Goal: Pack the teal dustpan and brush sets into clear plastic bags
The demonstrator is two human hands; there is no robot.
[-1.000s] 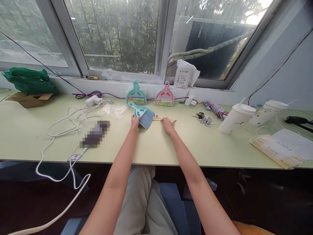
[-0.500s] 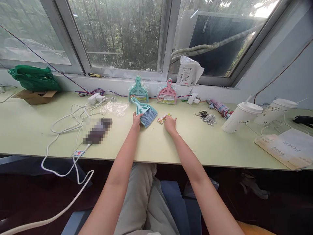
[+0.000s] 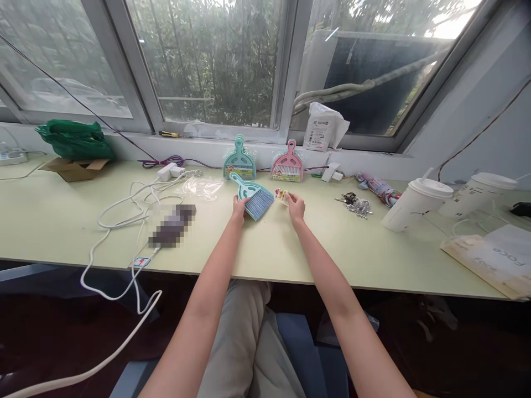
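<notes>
My left hand (image 3: 239,209) is closed on the side of a teal mini dustpan and brush set (image 3: 255,200), whose grey-blue bristles point right and toward me. A small colourful printed label (image 3: 281,195) is pinched in my right hand (image 3: 296,208), just right of the bristles. Behind them, a packaged teal dustpan set (image 3: 239,161) leans upright against the wall below the window. Beside it stands a packaged pink dustpan set (image 3: 287,163).
A clear plastic wrapper (image 3: 203,188), white cables and a pixelated dark object (image 3: 172,225) lie to the left. Rightward are a bunch of keys and chains (image 3: 357,205), a white cup (image 3: 417,202) and a paper bag (image 3: 493,260). A small cardboard box (image 3: 74,167) sits far left.
My right hand has lifted the printed label from the table and turned it upright beside the brush. My left hand keeps its hold on the dustpan set. The view has shifted slightly.
</notes>
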